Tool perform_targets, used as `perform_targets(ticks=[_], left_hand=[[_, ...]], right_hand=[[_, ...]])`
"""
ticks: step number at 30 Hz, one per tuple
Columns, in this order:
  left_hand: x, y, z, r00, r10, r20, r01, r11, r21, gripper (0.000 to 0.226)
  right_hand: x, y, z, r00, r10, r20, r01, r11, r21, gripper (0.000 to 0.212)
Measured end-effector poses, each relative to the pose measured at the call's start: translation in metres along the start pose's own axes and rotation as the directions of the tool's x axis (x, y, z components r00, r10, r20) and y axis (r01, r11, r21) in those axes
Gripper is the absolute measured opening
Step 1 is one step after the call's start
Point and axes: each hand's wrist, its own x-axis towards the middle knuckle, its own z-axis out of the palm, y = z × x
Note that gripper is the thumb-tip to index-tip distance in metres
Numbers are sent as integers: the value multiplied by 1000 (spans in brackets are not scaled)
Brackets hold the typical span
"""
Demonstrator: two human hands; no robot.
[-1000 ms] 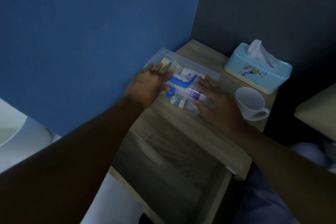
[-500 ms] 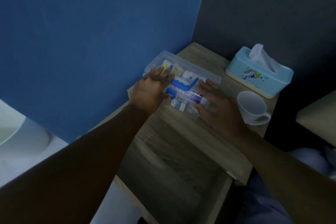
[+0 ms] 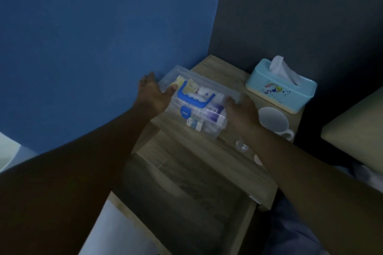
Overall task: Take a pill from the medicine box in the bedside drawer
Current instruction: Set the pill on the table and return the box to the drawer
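Note:
The medicine box (image 3: 199,109) is clear plastic with a blue handle and a blue latch, and packets show through it. It rests on the bedside table top (image 3: 228,153) against the blue wall. My left hand (image 3: 154,94) holds its left end, thumb on the lid. At the opposite end my right hand (image 3: 242,109) grips it with fingers on the lid. The drawer (image 3: 186,192) below stands pulled open, its inside dark. A small clear cap holding something white (image 3: 241,147) lies on the table by my right wrist.
A light blue tissue box (image 3: 281,89) stands at the table's back right, with a white mug (image 3: 273,123) in front of it. A pale round object (image 3: 257,159) is half hidden under my right forearm. A beige cushion edge (image 3: 356,128) lies to the right.
Both hands slid off the top of the lid out to the box's two ends, which uncovers the blue handle and latch. The view tilted slightly.

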Motion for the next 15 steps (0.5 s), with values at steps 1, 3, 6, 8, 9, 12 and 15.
perform_targets(ticks=[1, 3, 6, 8, 9, 12, 15], left_hand=[[1, -1, 1, 999, -48, 5, 49, 998, -48, 72], [-1, -3, 1, 994, -104, 31, 107, 988, -113, 54], [-12, -8, -5, 991, -130, 39, 134, 979, -152, 47], [-24, -11, -12, 987, -156, 30, 159, 974, -160, 51], [-31, -12, -17, 986, -166, 28, 168, 971, -172, 51], [-55, -11, -36, 982, -189, 20, 189, 969, -159, 49], [-82, -9, -58, 984, -178, -11, 175, 978, -114, 46]], right_hand=[[1, -1, 2, 998, 65, 1, -65, 996, 68, 49], [2, -2, 2, 987, 158, 9, -156, 967, 201, 36], [-8, 3, -4, 978, 206, 25, -203, 921, 333, 20], [-21, 8, -10, 976, 207, 64, -216, 908, 359, 18], [-30, 9, -13, 974, 201, 100, -225, 899, 375, 27], [-63, 12, -25, 965, 180, 193, -249, 865, 436, 47], [-102, 13, -34, 958, 165, 233, -261, 839, 477, 45]])
